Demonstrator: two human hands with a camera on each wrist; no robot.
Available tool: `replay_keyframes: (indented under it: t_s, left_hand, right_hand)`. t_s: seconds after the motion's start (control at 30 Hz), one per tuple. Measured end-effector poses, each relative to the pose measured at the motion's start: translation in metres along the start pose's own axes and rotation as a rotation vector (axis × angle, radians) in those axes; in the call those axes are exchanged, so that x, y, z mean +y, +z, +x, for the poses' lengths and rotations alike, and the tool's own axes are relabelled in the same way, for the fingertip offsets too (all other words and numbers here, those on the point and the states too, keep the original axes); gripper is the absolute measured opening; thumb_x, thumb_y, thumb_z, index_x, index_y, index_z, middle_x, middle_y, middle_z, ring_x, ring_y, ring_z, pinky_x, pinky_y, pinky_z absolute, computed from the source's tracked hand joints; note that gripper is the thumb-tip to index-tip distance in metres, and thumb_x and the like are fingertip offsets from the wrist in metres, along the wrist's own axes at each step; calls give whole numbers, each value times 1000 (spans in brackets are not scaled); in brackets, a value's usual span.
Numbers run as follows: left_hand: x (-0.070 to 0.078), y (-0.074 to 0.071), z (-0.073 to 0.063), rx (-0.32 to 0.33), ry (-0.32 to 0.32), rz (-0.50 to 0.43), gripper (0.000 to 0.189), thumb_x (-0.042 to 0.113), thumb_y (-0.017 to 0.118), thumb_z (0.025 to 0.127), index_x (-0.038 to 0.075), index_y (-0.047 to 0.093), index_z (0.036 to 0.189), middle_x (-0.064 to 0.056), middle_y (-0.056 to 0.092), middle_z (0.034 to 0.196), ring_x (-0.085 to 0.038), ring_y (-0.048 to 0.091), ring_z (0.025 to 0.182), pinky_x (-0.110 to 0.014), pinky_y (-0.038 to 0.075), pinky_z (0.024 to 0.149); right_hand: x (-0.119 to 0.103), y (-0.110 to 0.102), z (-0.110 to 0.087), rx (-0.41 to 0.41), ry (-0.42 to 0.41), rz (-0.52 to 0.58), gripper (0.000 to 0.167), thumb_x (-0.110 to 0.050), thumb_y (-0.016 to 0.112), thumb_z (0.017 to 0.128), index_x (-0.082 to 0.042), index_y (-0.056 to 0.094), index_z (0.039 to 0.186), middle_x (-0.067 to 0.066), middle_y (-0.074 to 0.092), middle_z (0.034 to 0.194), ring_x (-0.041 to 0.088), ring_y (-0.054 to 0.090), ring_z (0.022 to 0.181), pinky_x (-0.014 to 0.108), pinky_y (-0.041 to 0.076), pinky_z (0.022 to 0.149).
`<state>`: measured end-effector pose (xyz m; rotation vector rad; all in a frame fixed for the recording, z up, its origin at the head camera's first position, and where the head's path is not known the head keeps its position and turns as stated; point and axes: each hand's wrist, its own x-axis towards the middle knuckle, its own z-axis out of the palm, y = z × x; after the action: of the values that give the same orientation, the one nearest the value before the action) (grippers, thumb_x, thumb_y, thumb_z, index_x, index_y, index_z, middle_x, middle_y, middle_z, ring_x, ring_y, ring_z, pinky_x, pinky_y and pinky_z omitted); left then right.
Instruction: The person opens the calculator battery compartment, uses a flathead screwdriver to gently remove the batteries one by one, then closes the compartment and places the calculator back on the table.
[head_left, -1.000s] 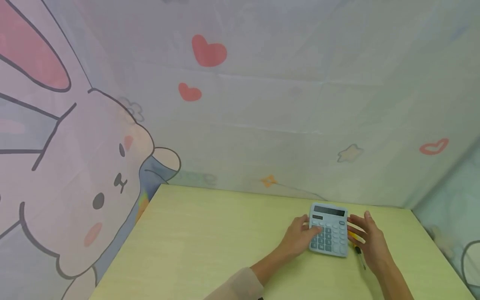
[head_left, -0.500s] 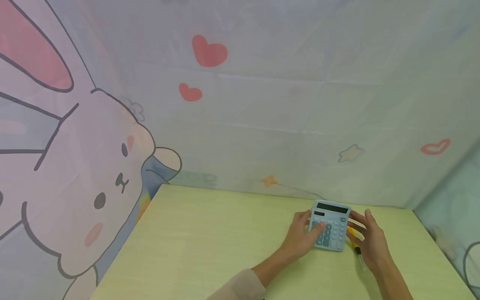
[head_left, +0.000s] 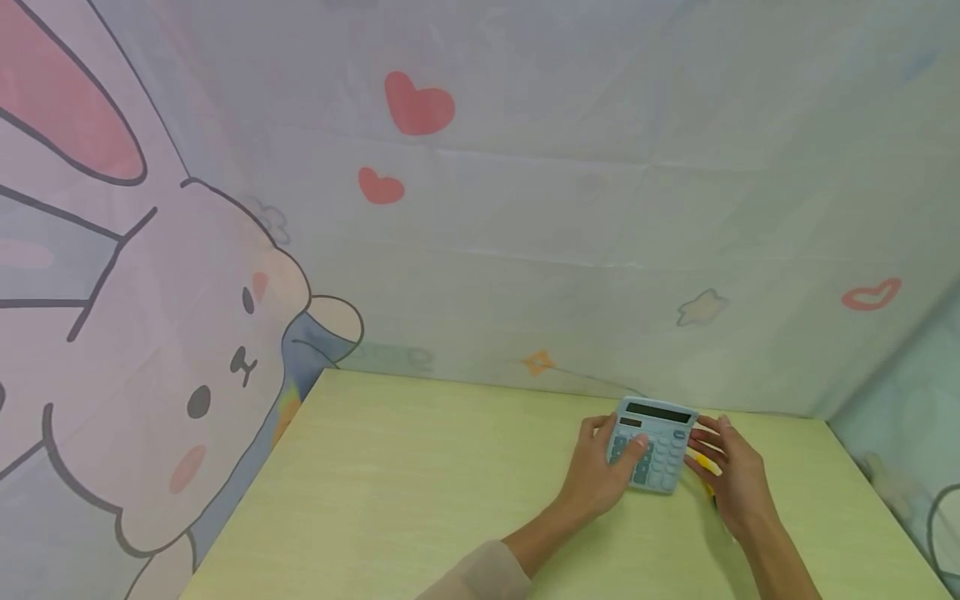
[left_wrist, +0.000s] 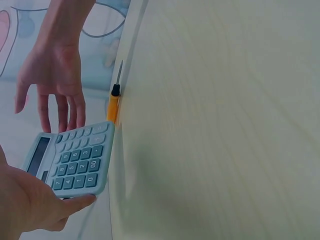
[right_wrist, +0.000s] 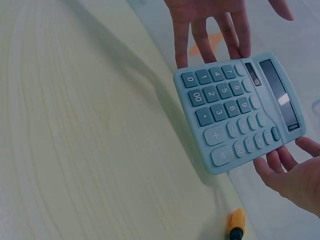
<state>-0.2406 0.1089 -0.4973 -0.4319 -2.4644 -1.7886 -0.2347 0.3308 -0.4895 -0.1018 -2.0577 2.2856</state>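
Note:
A light blue calculator (head_left: 648, 450) is held tilted above the tabletop between both hands, keys toward me. My left hand (head_left: 596, 475) supports its left edge with its fingers; the left thumb overlaps the keys in the head view but stands apart from the case in the right wrist view. My right hand (head_left: 738, 479) touches the opposite edge with its fingertips; the left wrist view shows those fingers straight and the thumb spread away. A screwdriver (left_wrist: 115, 102) with a yellow and black handle lies beside the calculator, partly hidden by the right hand in the head view.
The pale yellow-green table (head_left: 420, 475) extends to the left of the hands. Behind it hangs a cloth backdrop (head_left: 525, 217) printed with hearts and a large rabbit. A dark cable-like loop (head_left: 933, 525) shows at the right edge.
The calculator has risen slightly away from me and become more tilted, shifting right and then back left. Both hands have moved with it. The right hand now covers more of the screwdriver.

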Motion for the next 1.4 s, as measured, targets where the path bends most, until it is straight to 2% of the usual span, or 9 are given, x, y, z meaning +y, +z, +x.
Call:
replay_keyframes:
  t_s: [0.17,0.47,0.73,0.9,1.03,1.2,1.3,1.4]
  left_hand:
    - [-1,-2,2,21,5,-12,68,54,60,105,8,54,155,1,50,146,-20,58,127,-38,49,108]
    - [-2,-7,3,29,8,-53,70,54,60,105,4,55,154,1,52,144,-20,60,120,-30,52,95]
    - [0,-17,4,54,-24,-115,64,52,61,105,6,59,150,-10,54,131,-27,60,118,-35,53,92]
    - [-1,-19,4,65,-48,-115,62,53,59,105,8,60,148,-9,55,127,-28,60,119,-40,52,96]
    - [-4,-18,5,80,-59,-111,59,51,60,106,8,62,147,-7,56,124,-28,62,118,-41,53,97]
    - [-6,-18,6,83,-54,-110,57,50,60,106,8,64,144,-9,57,124,-31,63,117,-39,54,96]
    - [-6,-21,7,76,-56,-104,57,50,60,106,7,64,143,-7,58,124,-27,64,115,-38,54,95]
    - [-6,-23,8,64,-54,-94,58,50,60,106,4,64,140,-6,60,123,-21,65,112,-37,55,95]
  right_hand:
    - [-2,1,0,20,5,-67,83,-61,41,109,2,33,163,3,51,137,13,60,120,25,57,97]
    - [-4,6,-3,22,5,-175,90,-67,41,106,5,40,159,18,42,156,15,62,120,28,58,96]
    - [-6,10,-2,11,4,-203,91,-68,41,105,3,38,162,21,52,145,13,64,120,30,58,97]
    - [-6,12,-2,-16,-11,-275,87,-66,40,107,1,39,162,24,49,150,11,65,118,30,58,97]
    - [-7,12,-4,-57,-15,-333,81,-61,40,110,0,36,164,27,46,151,18,66,120,35,59,97]
    - [-11,13,-5,-97,39,-405,84,-62,41,109,-4,27,168,29,45,149,39,63,127,42,60,96]
    - [-13,12,-5,-119,82,-446,86,-64,40,109,-4,22,169,32,43,151,49,61,129,46,61,95]
    - [-13,11,-5,-143,120,-480,88,-65,38,109,-4,17,170,35,41,153,52,62,127,49,61,94]
